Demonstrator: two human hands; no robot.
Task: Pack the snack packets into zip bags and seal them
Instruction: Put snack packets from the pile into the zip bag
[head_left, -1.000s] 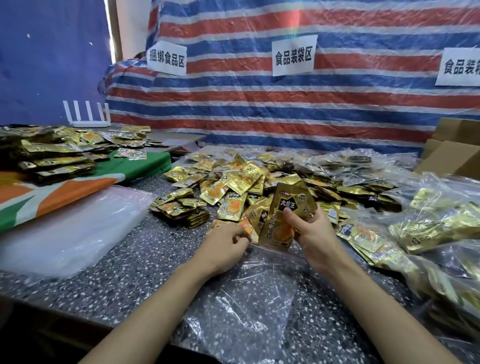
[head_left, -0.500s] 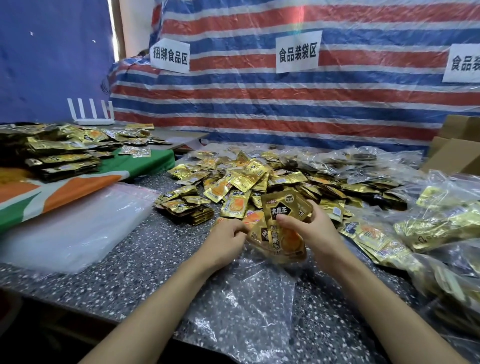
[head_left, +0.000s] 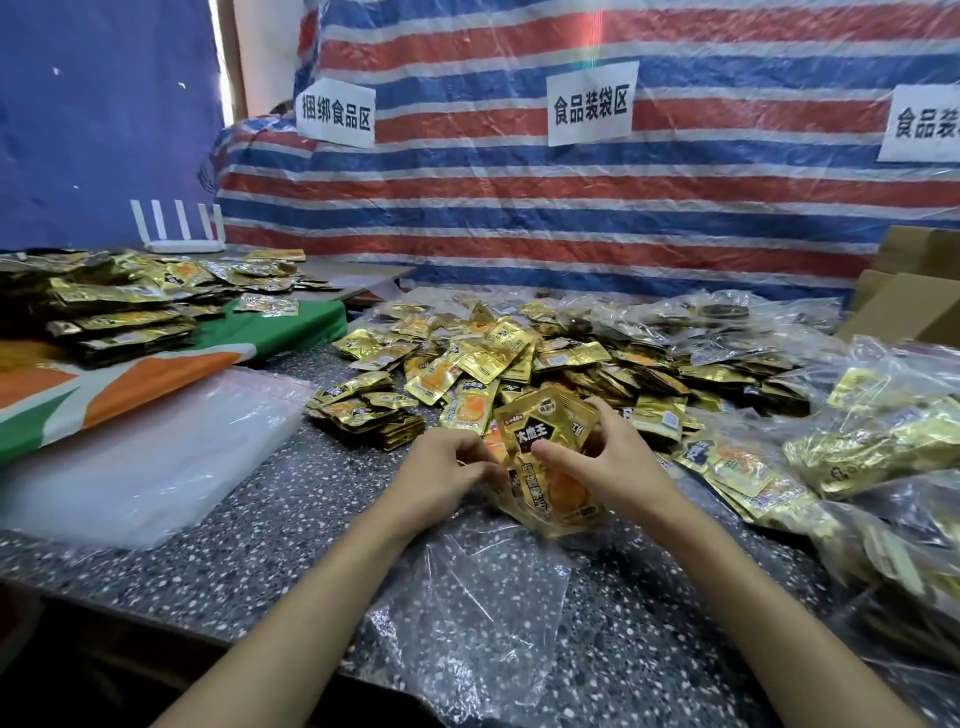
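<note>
Pinching the zip bag (head_left: 467, 597) with the left hand (head_left: 447, 467), right hand (head_left: 615, 467) clamped on snack packets (head_left: 545, 431); big pile (head_left: 498, 353) waits unpacked.

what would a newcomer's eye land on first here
The heap of gold snack packets in the middle of the table hits first, backed by a red-and-blue striped tarp. Up close, the right hand grips a gold bundle at the mouth of a clear zip bag the left hand holds.
</note>
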